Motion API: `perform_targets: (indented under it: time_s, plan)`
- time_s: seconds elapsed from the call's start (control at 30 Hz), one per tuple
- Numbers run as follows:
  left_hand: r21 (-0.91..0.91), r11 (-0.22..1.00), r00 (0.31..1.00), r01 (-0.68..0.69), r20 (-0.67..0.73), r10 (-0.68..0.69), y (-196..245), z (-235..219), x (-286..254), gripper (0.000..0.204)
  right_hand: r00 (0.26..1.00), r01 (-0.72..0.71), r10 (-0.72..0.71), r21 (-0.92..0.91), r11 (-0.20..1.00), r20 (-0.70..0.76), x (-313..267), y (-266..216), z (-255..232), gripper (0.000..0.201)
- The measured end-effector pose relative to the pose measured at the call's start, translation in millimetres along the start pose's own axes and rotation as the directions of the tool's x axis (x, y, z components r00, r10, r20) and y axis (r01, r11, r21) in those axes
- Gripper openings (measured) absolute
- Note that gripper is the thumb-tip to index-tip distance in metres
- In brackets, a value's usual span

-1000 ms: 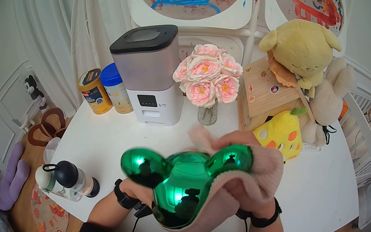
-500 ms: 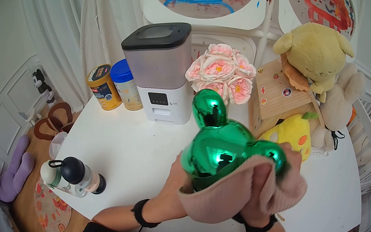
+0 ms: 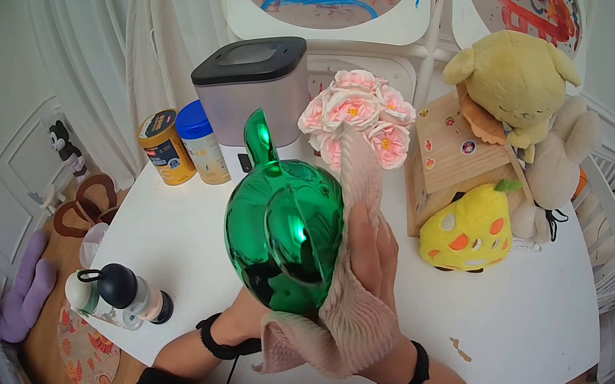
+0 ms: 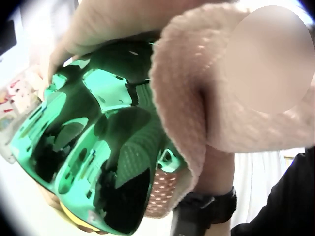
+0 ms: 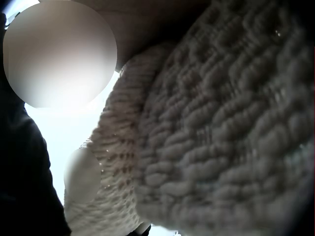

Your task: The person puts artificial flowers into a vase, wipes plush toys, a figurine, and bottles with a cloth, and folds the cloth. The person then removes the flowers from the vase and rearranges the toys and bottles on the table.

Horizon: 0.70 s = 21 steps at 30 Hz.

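Green figure point(image 3: 278, 240), with a mirrored surface, is held at the centre of the head view, above the worktop point(image 3: 186, 253). Compared with half a second earlier, it has shifted left and turned: one ear now points to the top of the frame. The pink cloth point(image 3: 358, 324), previously gathered below its lower right, now lies along its right side, upper end in front of the flowers point(image 3: 355, 110). The right hand point(image 3: 371, 261) presses the cloth to the figure, fingers nearly straight. The left hand point(image 3: 246, 314) supports from below; its fingers are hidden here. The turn appears to bring another area against the cloth.

Left wrist view: the left hand crosses the upper left, curled over the figure; the cloth flares at right.

Right wrist view: textured cloth fills the right half; the figure is not visible, and finger positions cannot be told.
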<state>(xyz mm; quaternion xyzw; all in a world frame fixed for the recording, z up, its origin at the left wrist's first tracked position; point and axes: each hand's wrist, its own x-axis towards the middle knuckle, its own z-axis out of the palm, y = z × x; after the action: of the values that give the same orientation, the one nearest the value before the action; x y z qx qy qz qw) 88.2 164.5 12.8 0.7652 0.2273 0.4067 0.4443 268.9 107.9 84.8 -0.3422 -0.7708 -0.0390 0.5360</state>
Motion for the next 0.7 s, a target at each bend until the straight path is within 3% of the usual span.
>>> perform_targets:
  time_s: [0.13, 0.2, 0.27, 0.37, 0.4, 0.43, 0.47, 0.5, 0.53, 0.57, 0.6, 0.67, 0.7]
  plan:
    - [-0.015, 0.995, 0.972, 0.103, 0.212, -0.098, 3, -5, -6, 0.083, 0.996, -0.050, 0.043, 0.090, 0.995, 0.084, 10, 4, -29, 0.072]
    - [-0.021, 0.981, 0.927, 0.191, 0.332, -0.173, 11, -5, -9, 0.090, 0.947, -0.216, 0.213, -0.011, 0.976, 0.240, 19, 2, -49, 0.078]
    - [-0.016, 0.961, 0.862, 0.277, 0.446, -0.241, 15, -4, -9, 0.098, 0.964, -0.188, 0.203, -0.098, 0.977, 0.173, 20, 7, -51, 0.087]
    - [-0.117, 0.954, 0.896, 0.277, 0.391, -0.212, 15, 0, -8, 0.097, 0.954, -0.097, 0.094, -0.002, 0.995, 0.283, 23, 13, -63, 0.102]
    - [-0.166, 0.948, 0.911, 0.273, 0.361, -0.199, 15, 1, -7, 0.096, 0.965, -0.207, 0.148, 0.288, 0.935, 0.215, 20, 15, -52, 0.103]
    - [-0.215, 0.939, 0.926, 0.267, 0.328, -0.189, 15, 2, -6, 0.095, 0.962, -0.271, 0.217, 0.558, 0.784, 0.163, 18, 17, -39, 0.104]
    - [-0.263, 0.929, 0.939, 0.260, 0.291, -0.181, 15, 3, -5, 0.094, 0.946, -0.284, 0.294, 0.781, 0.556, 0.134, 16, 17, -31, 0.105]
    - [-0.308, 0.918, 0.952, 0.251, 0.252, -0.175, 15, 3, -4, 0.093, 0.877, -0.420, 0.387, 0.845, 0.329, 0.285, 19, 7, -34, 0.115]
    - [-0.352, 0.905, 0.962, 0.239, 0.213, -0.171, 16, 2, -3, 0.092, 0.877, -0.419, 0.387, 0.847, 0.329, 0.283, 20, 12, -35, 0.115]
    - [-0.395, 0.891, 0.970, 0.225, 0.173, -0.169, 16, 2, -2, 0.092, 0.941, -0.338, 0.214, 0.663, 0.667, 0.264, 22, 21, -36, 0.114]
    - [-0.437, 0.875, 0.977, 0.209, 0.132, -0.168, 17, 2, -1, 0.091, 0.953, -0.159, 0.034, 0.403, 0.901, 0.302, 24, 26, -37, 0.114]
    - [-0.518, 0.839, 0.984, 0.168, 0.044, -0.170, 18, 0, 0, 0.090, 0.962, -0.197, 0.077, 0.471, 0.860, 0.261, 29, 22, -32, 0.114]
    - [-0.556, 0.819, 0.985, 0.143, -0.001, -0.173, 18, -1, 1, 0.089, 0.962, -0.171, 0.035, 0.494, 0.852, 0.272, 27, 26, -29, 0.102]
